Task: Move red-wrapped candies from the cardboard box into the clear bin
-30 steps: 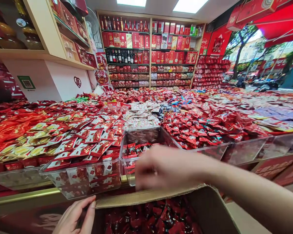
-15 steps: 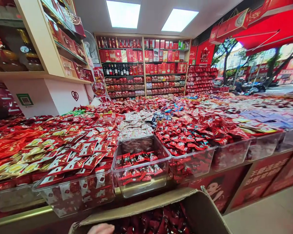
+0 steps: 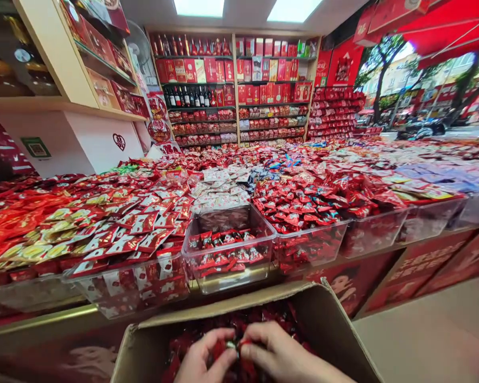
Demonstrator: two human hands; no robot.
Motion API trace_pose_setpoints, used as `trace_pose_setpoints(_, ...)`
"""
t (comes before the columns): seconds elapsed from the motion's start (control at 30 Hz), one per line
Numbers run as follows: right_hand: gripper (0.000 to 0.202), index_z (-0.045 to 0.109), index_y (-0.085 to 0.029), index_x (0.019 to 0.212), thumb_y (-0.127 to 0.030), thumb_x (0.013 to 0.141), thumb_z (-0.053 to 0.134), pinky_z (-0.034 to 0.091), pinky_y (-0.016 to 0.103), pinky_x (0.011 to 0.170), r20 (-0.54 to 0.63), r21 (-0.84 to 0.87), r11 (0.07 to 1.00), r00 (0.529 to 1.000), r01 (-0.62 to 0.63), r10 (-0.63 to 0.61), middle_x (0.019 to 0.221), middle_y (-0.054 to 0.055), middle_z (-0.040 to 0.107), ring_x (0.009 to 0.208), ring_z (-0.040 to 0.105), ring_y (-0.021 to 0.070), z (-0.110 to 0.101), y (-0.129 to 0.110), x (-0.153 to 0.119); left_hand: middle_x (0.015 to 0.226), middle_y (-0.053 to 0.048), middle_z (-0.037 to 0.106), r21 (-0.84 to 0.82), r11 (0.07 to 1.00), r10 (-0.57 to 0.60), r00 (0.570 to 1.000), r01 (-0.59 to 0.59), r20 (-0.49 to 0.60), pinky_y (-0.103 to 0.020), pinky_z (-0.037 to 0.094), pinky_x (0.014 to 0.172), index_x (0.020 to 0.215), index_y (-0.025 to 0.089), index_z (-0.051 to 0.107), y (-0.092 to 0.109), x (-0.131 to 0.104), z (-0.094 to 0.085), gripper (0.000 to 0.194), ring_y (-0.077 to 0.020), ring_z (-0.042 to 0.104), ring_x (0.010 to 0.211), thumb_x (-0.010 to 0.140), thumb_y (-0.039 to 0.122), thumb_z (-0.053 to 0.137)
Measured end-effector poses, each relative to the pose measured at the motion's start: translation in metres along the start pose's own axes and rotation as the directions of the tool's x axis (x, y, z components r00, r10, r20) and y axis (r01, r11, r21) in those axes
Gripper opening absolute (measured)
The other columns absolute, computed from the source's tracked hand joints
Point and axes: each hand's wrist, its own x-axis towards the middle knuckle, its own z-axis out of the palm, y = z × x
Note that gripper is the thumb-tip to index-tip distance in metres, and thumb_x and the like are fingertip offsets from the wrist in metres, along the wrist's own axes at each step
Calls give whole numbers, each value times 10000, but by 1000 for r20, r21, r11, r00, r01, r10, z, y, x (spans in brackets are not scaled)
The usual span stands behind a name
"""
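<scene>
Red-wrapped sweets [image 3: 181, 343]: loose heap inside an open cardboard box [image 3: 339, 319], beneath and around both hands. Left hand [image 3: 203, 359]: thumb and forefinger pinched at a small pale piece [image 3: 231, 346]. Right hand [image 3: 279, 351]: fingertips drawn together just beside it, on something red. Whether 1 sweet or 2 are gripped: cannot tell. Clear bin [image 3: 239, 279]: 1, beyond the hands, past the far cardboard edge, part filled with red packets [image 3: 223, 259]. Fuller bins [image 3: 315, 255] flank it. Step in hand, as judged: handling sweets singly over the box. Next move probably calls for a light fingertip grip, wrapper kept intact.
</scene>
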Motion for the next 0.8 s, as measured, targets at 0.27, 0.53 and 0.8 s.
trace_pose_setpoints(0.27, 312, 553, -128, 623, -372, 790, 452, 340, 192, 547, -227, 61, 998, 974, 22, -8, 580, -13, 498, 562, 422, 80, -2, -12, -2, 627, 38, 600, -214, 961, -191, 980, 176, -52, -217, 468, 518, 959, 185, 597, 13, 0, 12, 316, -105, 518, 533, 709, 374, 564)
trace_pose_setpoints(0.53, 174, 629, -159, 765, -304, 757, 533, 400, 206, 602, -324, 147, 982, 944, 116, -63, 696, 21, 590, 638, 509, 104, 2, -20, -6, 675, 10, 642, -225, 969, -132, 986, 106, -104, -195, 438, 589, 881, 192, 653, 20, -7, 12, 294, -136, 554, 662, 625, 336, 663)
trace_pose_setpoints(0.8, 206, 648, -269, 884, -150, 760, 534, 431, 222, 664, -296, -29, 917, 873, 398, -388, 775, 14, 587, 731, 547, 110, -10, -36, -17, 615, -9, 627, -579, 748, -350, 934, 325, 73, -186, 383, 422, 870, 199, 662, 41, -20, 14, 332, -107, 535, 486, 654, 442, 599)
